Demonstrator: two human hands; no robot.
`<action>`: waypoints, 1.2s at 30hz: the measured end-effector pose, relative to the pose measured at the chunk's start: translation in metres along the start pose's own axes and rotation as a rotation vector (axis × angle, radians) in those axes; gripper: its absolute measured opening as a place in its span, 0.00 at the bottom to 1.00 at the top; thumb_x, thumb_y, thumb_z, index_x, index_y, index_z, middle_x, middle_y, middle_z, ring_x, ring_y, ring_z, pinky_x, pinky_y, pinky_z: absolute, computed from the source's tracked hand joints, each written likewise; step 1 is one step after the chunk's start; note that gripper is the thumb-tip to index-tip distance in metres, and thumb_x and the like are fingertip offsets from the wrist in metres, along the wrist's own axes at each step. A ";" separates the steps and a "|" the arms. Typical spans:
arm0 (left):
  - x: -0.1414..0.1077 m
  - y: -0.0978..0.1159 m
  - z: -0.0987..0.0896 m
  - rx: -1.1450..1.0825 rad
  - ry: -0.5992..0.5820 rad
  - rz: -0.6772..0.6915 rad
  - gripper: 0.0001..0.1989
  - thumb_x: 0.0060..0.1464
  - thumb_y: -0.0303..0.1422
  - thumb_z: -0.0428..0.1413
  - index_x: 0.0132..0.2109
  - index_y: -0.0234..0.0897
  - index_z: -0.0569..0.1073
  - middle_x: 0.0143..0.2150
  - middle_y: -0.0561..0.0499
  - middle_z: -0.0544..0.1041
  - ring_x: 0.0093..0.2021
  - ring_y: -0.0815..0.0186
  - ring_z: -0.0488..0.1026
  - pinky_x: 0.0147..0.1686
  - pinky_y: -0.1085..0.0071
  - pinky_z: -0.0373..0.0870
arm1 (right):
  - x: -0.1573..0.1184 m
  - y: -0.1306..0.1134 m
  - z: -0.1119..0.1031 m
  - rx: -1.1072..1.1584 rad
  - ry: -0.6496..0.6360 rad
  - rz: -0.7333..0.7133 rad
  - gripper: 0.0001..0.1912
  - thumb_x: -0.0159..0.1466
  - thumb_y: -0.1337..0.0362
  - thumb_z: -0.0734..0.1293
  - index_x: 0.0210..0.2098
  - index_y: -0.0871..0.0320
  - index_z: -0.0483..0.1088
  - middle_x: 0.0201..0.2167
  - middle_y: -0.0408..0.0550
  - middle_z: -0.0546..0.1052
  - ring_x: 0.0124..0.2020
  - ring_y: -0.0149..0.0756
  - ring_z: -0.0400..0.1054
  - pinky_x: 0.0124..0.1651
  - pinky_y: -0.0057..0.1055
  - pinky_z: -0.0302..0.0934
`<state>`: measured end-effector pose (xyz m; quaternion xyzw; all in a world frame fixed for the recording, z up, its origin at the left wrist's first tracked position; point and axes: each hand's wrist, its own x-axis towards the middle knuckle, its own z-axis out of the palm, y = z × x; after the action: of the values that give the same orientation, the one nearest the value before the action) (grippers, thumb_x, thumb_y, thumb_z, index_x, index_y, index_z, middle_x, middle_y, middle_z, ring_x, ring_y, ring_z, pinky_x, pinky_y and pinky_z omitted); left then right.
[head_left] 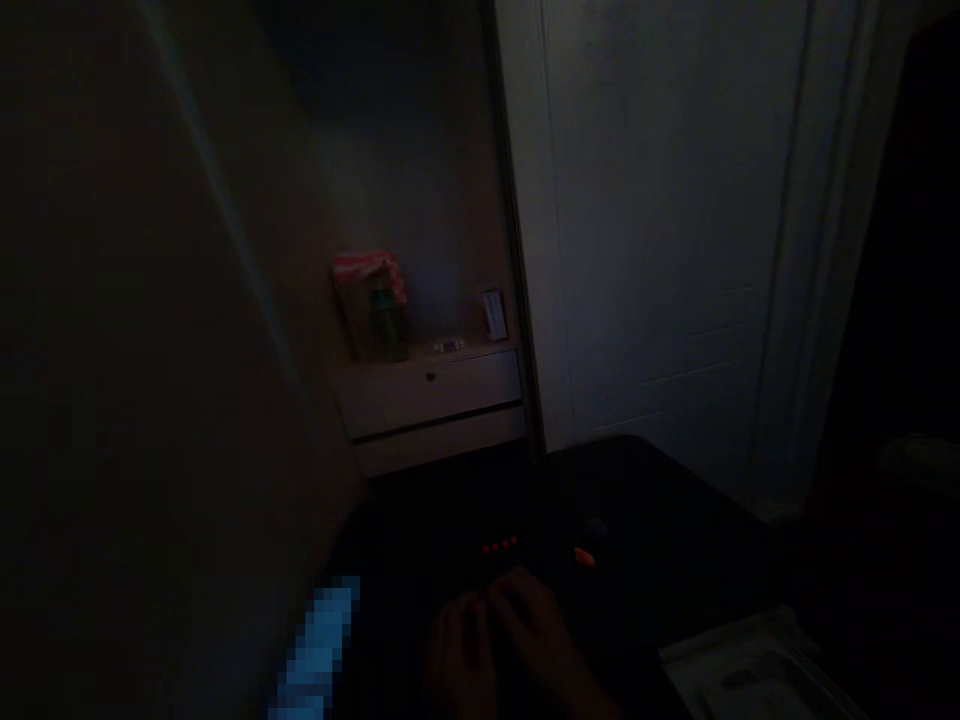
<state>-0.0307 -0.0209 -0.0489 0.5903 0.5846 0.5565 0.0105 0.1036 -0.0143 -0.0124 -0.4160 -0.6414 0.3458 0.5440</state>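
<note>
The scene is very dark. My left hand (pixel 459 655) and my right hand (pixel 536 625) are close together low in the middle, over a black surface (pixel 675 560). Both have their fingers bent and the tips nearly meeting; anything between them is too small and dim to make out. Just beyond the fingertips lies a short row of several small red dots (pixel 499 545). To the right of my right hand is a small orange-red object (pixel 584 557), with a dark round thing (pixel 595 530) behind it.
A clear packet (pixel 757 670) lies at the lower right. Behind stands a cabinet with drawers (pixel 435 395); its shelf holds a bag with a red-and-white top (pixel 367 305), a small item (pixel 450 345) and a small box (pixel 494 314). A pale door (pixel 660 220) is to the right.
</note>
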 end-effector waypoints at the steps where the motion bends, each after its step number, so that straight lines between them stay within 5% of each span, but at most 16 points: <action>1: 0.000 0.001 0.000 -0.011 0.018 -0.061 0.26 0.60 0.56 0.50 0.42 0.40 0.80 0.42 0.44 0.83 0.42 0.57 0.81 0.44 0.60 0.78 | 0.000 -0.001 -0.001 -0.001 -0.009 -0.004 0.11 0.71 0.58 0.62 0.38 0.55 0.75 0.37 0.47 0.79 0.40 0.39 0.74 0.46 0.32 0.65; 7: 0.005 0.003 -0.006 -0.093 0.013 -0.241 0.33 0.55 0.63 0.48 0.43 0.38 0.79 0.43 0.42 0.82 0.44 0.53 0.80 0.45 0.56 0.77 | -0.004 -0.012 -0.004 -0.049 -0.192 -0.081 0.11 0.63 0.69 0.66 0.44 0.53 0.76 0.43 0.47 0.79 0.45 0.38 0.73 0.49 0.31 0.65; 13: 0.008 0.005 -0.008 -0.116 0.019 -0.290 0.34 0.53 0.65 0.49 0.42 0.38 0.79 0.42 0.42 0.82 0.45 0.52 0.79 0.48 0.54 0.75 | -0.007 -0.011 -0.002 -0.149 -0.259 -0.040 0.13 0.63 0.66 0.68 0.47 0.54 0.77 0.46 0.49 0.80 0.48 0.40 0.73 0.53 0.34 0.64; 23: 0.008 0.002 -0.007 -0.137 -0.020 -0.309 0.35 0.52 0.64 0.49 0.43 0.38 0.79 0.46 0.41 0.82 0.48 0.50 0.78 0.51 0.53 0.74 | -0.008 0.001 0.002 -0.213 -0.291 -0.092 0.14 0.64 0.69 0.65 0.46 0.54 0.78 0.43 0.49 0.81 0.45 0.39 0.74 0.52 0.32 0.64; 28: 0.008 0.002 -0.008 -0.136 -0.033 -0.309 0.35 0.53 0.64 0.48 0.44 0.38 0.79 0.46 0.40 0.81 0.48 0.51 0.78 0.51 0.53 0.74 | -0.010 -0.003 0.000 -0.315 -0.362 -0.136 0.18 0.61 0.68 0.68 0.51 0.51 0.77 0.48 0.50 0.81 0.50 0.44 0.72 0.59 0.38 0.60; 36: 0.008 0.003 -0.005 -0.110 0.027 -0.256 0.34 0.53 0.65 0.48 0.42 0.38 0.79 0.43 0.41 0.82 0.45 0.52 0.79 0.47 0.56 0.76 | -0.007 0.003 0.001 -0.282 -0.358 -0.046 0.16 0.61 0.70 0.70 0.48 0.53 0.78 0.48 0.50 0.80 0.50 0.43 0.73 0.54 0.34 0.63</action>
<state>-0.0346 -0.0199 -0.0402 0.5019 0.6237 0.5897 0.1061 0.1035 -0.0198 -0.0178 -0.4051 -0.7790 0.3088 0.3657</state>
